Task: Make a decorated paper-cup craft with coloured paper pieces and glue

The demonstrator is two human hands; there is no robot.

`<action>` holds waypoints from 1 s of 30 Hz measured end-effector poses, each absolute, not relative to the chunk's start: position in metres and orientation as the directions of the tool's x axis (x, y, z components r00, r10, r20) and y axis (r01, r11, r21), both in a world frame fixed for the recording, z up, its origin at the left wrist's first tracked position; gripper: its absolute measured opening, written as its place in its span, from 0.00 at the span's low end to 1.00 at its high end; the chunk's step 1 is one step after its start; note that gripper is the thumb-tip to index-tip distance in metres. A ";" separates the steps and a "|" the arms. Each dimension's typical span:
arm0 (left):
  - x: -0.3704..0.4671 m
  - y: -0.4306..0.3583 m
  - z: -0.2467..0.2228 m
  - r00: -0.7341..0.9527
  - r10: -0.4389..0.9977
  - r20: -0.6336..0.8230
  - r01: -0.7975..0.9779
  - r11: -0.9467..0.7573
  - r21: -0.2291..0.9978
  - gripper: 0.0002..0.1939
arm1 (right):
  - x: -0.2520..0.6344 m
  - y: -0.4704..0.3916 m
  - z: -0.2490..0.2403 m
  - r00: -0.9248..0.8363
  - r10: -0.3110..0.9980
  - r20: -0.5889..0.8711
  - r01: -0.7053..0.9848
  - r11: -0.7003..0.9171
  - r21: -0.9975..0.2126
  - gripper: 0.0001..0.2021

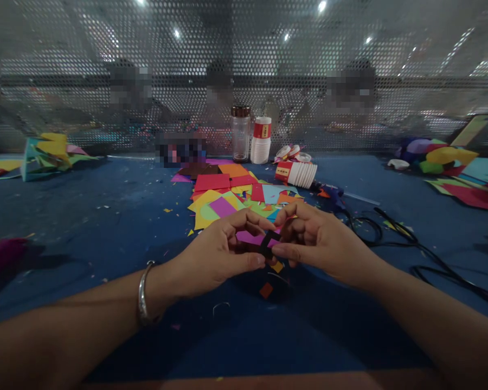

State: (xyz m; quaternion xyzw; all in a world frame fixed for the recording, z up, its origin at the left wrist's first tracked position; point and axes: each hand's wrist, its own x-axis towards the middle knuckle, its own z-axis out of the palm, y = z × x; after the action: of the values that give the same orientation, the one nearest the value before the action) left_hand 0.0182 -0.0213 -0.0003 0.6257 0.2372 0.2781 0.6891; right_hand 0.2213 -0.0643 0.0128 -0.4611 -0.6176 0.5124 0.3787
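Both hands meet near the middle of the view, above the blue table [146, 352]. Between their fingertips is a small black piece [268, 244], bent at an angle. My left hand [223, 249], with a silver bangle [143, 292] at the wrist, pinches its left side. The fingers of my right hand [309, 235] are closed on its right side. Purple paper [249, 237] shows behind the black piece. An orange-red square scrap [266, 290] lies below the hands.
Coloured paper sheets [212, 182] are piled beyond the hands. Behind them stand a glass bottle [241, 135] and stacked paper cups [261, 142]. More cups [303, 174] lie beside a blue glue gun [331, 192]. A black cable [427, 254] runs right.
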 end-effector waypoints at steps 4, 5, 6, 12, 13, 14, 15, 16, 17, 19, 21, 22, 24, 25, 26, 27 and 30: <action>0.018 -0.021 -0.002 0.747 0.662 0.069 -0.123 0.035 0.992 0.16 | 0.222 -0.064 0.014 -0.298 0.954 -0.029 0.198 0.032 -0.980 0.18; 0.018 -0.021 -0.003 0.750 0.657 0.076 -0.132 0.037 0.991 0.16 | 0.222 -0.064 0.014 -0.300 0.953 -0.037 0.214 0.029 -0.976 0.17; 0.019 -0.022 -0.003 0.755 0.650 0.080 -0.140 0.040 0.989 0.16 | 0.222 -0.064 0.014 -0.302 0.952 -0.044 0.231 0.028 -0.973 0.17; 0.020 -0.024 -0.003 0.762 0.639 0.106 -0.170 0.038 0.985 0.15 | 0.223 -0.064 0.015 -0.325 0.944 -0.060 0.289 0.039 -0.957 0.14; 0.020 -0.024 -0.003 0.759 0.642 0.109 -0.169 0.031 0.985 0.16 | 0.223 -0.064 0.016 -0.333 0.941 -0.061 0.289 0.041 -0.956 0.14; 0.020 -0.024 -0.003 0.757 0.644 0.114 -0.170 0.025 0.985 0.16 | 0.222 -0.064 0.016 -0.340 0.939 -0.059 0.287 0.044 -0.957 0.13; 0.020 -0.024 -0.002 0.756 0.644 0.117 -0.171 0.022 0.985 0.16 | 0.222 -0.064 0.016 -0.344 0.937 -0.056 0.283 0.047 -0.958 0.13; 0.020 -0.024 -0.002 0.758 0.641 0.119 -0.172 0.021 0.985 0.16 | 0.222 -0.065 0.016 -0.346 0.937 -0.055 0.282 0.048 -0.958 0.12; 0.020 -0.024 -0.002 0.761 0.638 0.121 -0.174 0.020 0.984 0.16 | 0.222 -0.065 0.016 -0.348 0.936 -0.056 0.282 0.047 -0.958 0.12; 0.020 -0.024 -0.002 0.767 0.629 0.130 -0.182 0.019 0.983 0.16 | 0.223 -0.065 0.015 -0.354 0.933 -0.060 0.277 0.043 -0.960 0.12; 0.020 -0.024 -0.002 0.772 0.621 0.132 -0.185 0.022 0.982 0.16 | 0.223 -0.065 0.015 -0.362 0.930 -0.061 0.271 0.042 -0.962 0.12; 0.020 -0.024 -0.002 0.775 0.618 0.130 -0.185 0.025 0.982 0.16 | 0.223 -0.065 0.014 -0.365 0.929 -0.059 0.270 0.045 -0.962 0.11; 0.019 -0.025 -0.002 0.780 0.615 0.114 -0.168 0.030 0.985 0.16 | 0.223 -0.065 0.014 -0.367 0.928 -0.059 0.277 0.049 -0.960 0.10; 0.019 -0.025 -0.001 0.781 0.616 0.102 -0.152 0.029 0.988 0.17 | 0.223 -0.065 0.014 -0.367 0.928 -0.060 0.283 0.051 -0.958 0.09; 0.019 -0.025 -0.001 0.780 0.620 0.089 -0.134 0.026 0.991 0.17 | 0.223 -0.065 0.015 -0.368 0.928 -0.061 0.288 0.051 -0.956 0.09; 0.019 -0.025 0.000 0.776 0.626 0.076 -0.117 0.023 0.993 0.18 | 0.223 -0.065 0.015 -0.369 0.927 -0.063 0.291 0.051 -0.955 0.09; 0.018 -0.026 0.001 0.766 0.641 0.047 -0.079 0.021 0.997 0.20 | 0.222 -0.065 0.016 -0.371 0.927 -0.061 0.290 0.053 -0.956 0.09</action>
State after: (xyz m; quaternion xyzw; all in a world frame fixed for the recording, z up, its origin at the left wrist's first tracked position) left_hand 0.0179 -0.0258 0.0008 0.6477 0.2170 0.2642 0.6808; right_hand 0.2223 -0.0653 0.0162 -0.4648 -0.6544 0.5073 0.3139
